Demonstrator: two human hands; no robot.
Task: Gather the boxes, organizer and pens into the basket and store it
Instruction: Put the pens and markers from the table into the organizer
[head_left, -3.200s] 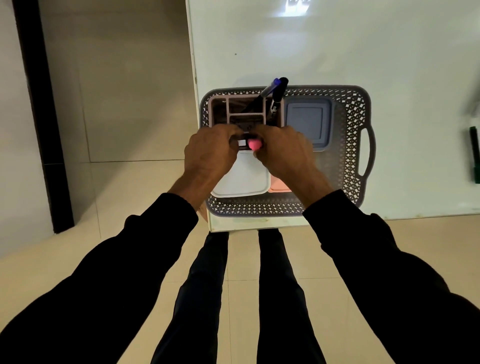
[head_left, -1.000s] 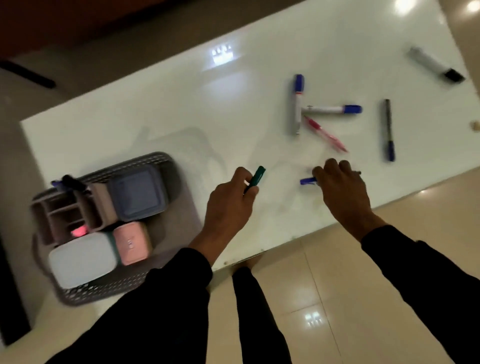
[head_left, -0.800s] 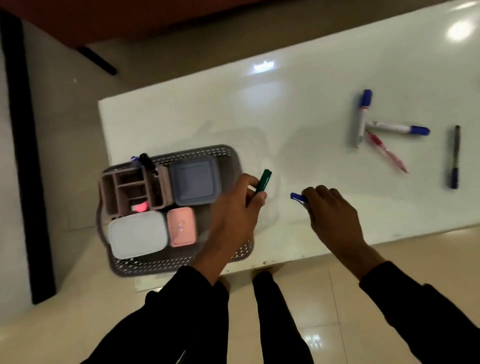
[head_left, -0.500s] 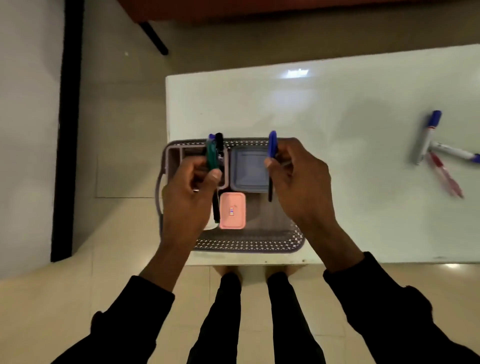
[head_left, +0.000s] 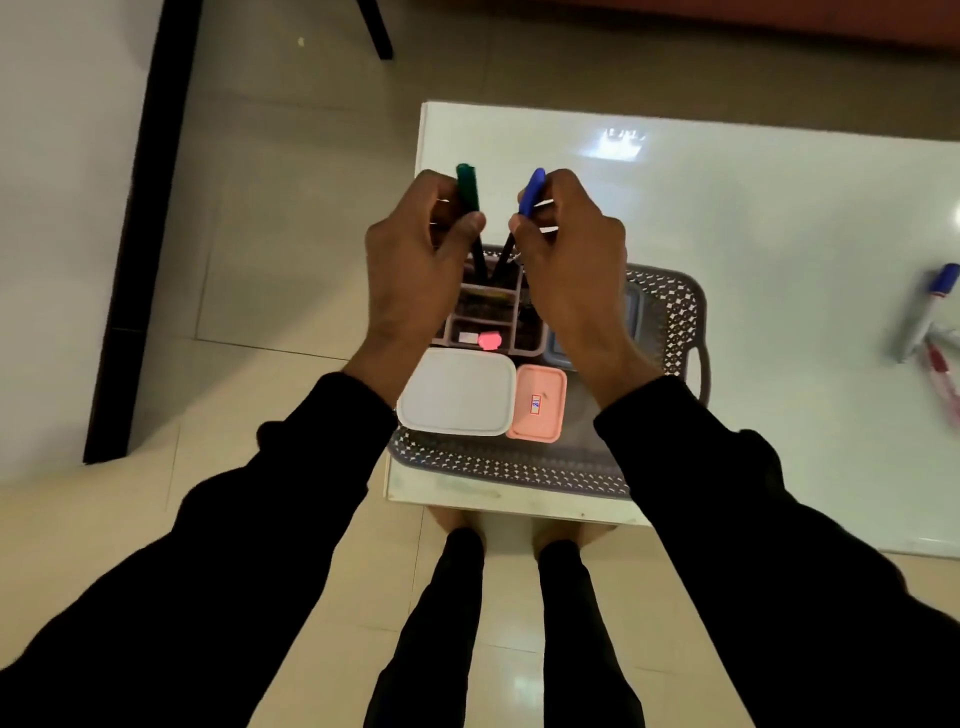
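Observation:
A grey perforated basket (head_left: 670, 317) sits on the white table's near left corner. Inside it lie a white box (head_left: 457, 391), a small pink box (head_left: 537, 403), a grey-blue box (head_left: 635, 317) mostly hidden by my right wrist, and a pink organizer (head_left: 488, 312) with a pink eraser (head_left: 489, 340) in one compartment. My left hand (head_left: 415, 270) grips a green-capped pen (head_left: 468, 189) upright over the organizer. My right hand (head_left: 571, 260) grips a blue-capped pen (head_left: 531, 192) the same way. Both pens' lower ends point into the organizer's back compartment.
More pens lie at the table's right edge of view: a blue-capped marker (head_left: 924, 312) and a red pen (head_left: 943, 374). The white table (head_left: 753, 234) stretches right. A dark chair or table leg (head_left: 375, 28) stands on the tiled floor behind. My legs are below the table edge.
Both hands carried the green and blue pens from the table's middle to the basket, and now hold them closer together over the organizer, tips lowered into it.

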